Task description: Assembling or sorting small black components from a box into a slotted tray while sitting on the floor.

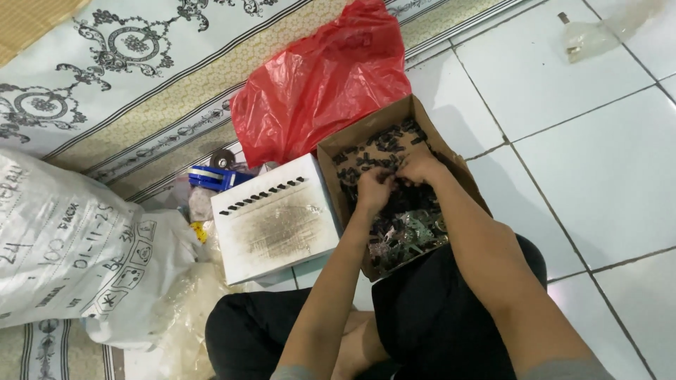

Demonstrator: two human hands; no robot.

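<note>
White tiled floor (605,162) bears cardboard box (331,158), white block (278,229), red bag (320,84), patterned mat (141,63), white sack (63,246).

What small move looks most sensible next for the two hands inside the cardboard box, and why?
Probably lift one small black part clear of the pile. Both the left hand and the right hand are down among the small black parts in the cardboard box, fingers curled together as if pinching one; whether anything is gripped cannot be seen.

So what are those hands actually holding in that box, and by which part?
It cannot be told. Both the left hand and right hand dig among small dark parts in the cardboard box; fingers hide any hold.
</note>
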